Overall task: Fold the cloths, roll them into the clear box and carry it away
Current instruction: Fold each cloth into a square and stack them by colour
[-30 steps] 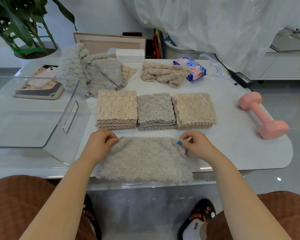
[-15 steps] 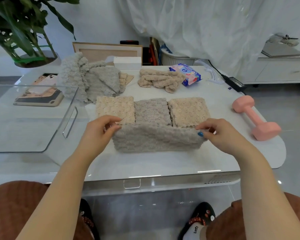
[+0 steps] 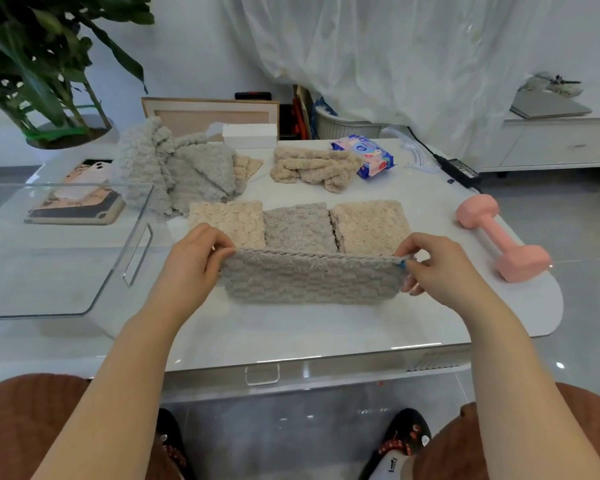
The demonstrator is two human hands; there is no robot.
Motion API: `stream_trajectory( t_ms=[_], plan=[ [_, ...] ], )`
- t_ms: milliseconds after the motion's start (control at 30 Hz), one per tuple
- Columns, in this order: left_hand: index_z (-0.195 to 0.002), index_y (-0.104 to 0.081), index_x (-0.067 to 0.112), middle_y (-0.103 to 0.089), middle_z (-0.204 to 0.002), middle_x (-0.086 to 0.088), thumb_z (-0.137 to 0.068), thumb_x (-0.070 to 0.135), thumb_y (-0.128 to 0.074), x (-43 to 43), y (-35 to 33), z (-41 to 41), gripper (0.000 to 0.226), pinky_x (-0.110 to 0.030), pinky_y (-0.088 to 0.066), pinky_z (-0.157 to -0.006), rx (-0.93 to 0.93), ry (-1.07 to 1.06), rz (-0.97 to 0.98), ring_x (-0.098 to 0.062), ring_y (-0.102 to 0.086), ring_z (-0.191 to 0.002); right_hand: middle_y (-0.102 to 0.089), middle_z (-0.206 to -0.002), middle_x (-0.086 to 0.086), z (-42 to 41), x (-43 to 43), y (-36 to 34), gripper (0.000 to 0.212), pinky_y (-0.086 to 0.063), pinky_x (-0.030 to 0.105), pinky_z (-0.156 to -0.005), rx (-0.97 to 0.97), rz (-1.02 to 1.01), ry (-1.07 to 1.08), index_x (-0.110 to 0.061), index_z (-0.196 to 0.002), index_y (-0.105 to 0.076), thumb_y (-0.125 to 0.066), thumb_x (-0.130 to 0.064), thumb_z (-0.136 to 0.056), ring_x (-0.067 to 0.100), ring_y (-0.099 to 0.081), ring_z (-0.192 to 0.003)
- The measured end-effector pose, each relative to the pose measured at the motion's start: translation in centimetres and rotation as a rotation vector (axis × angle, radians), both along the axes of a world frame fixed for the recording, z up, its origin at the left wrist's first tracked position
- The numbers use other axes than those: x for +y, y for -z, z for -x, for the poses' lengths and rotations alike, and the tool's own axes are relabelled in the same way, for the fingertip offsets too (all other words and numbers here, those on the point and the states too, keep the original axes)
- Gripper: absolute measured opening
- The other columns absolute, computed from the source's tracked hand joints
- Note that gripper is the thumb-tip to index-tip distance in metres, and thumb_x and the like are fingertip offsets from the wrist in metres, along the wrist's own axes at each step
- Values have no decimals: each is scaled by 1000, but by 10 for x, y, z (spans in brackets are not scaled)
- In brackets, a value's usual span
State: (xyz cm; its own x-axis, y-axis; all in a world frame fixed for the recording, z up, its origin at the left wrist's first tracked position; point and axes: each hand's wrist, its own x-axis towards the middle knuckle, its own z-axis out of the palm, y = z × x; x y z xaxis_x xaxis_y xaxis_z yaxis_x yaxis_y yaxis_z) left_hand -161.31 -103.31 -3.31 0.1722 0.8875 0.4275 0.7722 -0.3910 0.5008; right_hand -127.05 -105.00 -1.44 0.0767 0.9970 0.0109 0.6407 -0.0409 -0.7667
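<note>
Cloth in hand: grey cloth [image 3: 312,278], doubled over and held up by its top edge over the table [image 3: 291,337], just in front of the folded stacks; whether its lower edge touches the tabletop cannot be told
Left hand: left hand [image 3: 191,261] pinches the cloth's top left corner
Right hand: right hand [image 3: 437,265] pinches the top right corner
Folded: three stacks in a row, side by side: left beige stack [image 3: 227,220], grey stack [image 3: 298,225], right beige stack [image 3: 369,221]
Unfolded: grey heap [image 3: 174,168] and beige heap [image 3: 312,164], both behind the stacks
Clear box: clear box [image 3: 137,258] stands to the left, well apart from the cloth; no cloth shows inside it
Nearby: pink dumbbell [image 3: 503,237] to the right
Progress, judged: folding partly done; this cloth is mid-fold; both heaps, all the rolling into the box and the carrying away remain
</note>
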Motion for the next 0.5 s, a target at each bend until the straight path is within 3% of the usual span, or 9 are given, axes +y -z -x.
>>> stream_trajectory(
  t_ms=[133,200,300,400,500],
  plan=[
    [-87,-59,10,-61,-82,0,-92,3,-55,-9,-16,5,10,-5,-43,-63,-59,-45,17,9,-58,-72,-69,-106,5,2,-5,-4,24,-57,36,-81,288,-65,-62,-8,-80,-58,-49,12,-89,15,-71,-90],
    [-86,-62,11,-67,-80,3,-90,5,-58,-20,-24,8,8,-10,-49,-63,-132,-64,81,7,-62,-73,-72,-104,4,-1,-8,-1,20,-54,36,-88,308,-34,-132,-6,-80,-60,-55,13,-86,15,-68,-98],
    [-80,-65,10,-71,-70,0,-86,7,-65,-37,-24,8,7,-14,-53,-62,-235,-49,423,-4,-68,-67,-72,-86,13,-1,-14,1,4,-56,42,-86,270,209,-171,2,-81,-64,-63,4,-85,21,-70,-81],
    [-76,-68,8,-71,-68,-7,-84,2,-68,-44,-12,11,10,-28,-59,-66,-241,36,706,-16,-70,-65,-64,-76,15,4,-17,7,26,-56,35,-66,126,502,-211,3,-83,-62,-65,-22,-89,28,-70,-66],
    [-80,-71,10,-70,-73,-8,-85,2,-67,-36,-10,12,10,-25,-59,-67,-246,26,717,-17,-70,-67,-59,-73,10,9,-11,10,32,-56,33,-61,101,435,-153,0,-81,-65,-61,-30,-91,24,-68,-56]
  ],
)
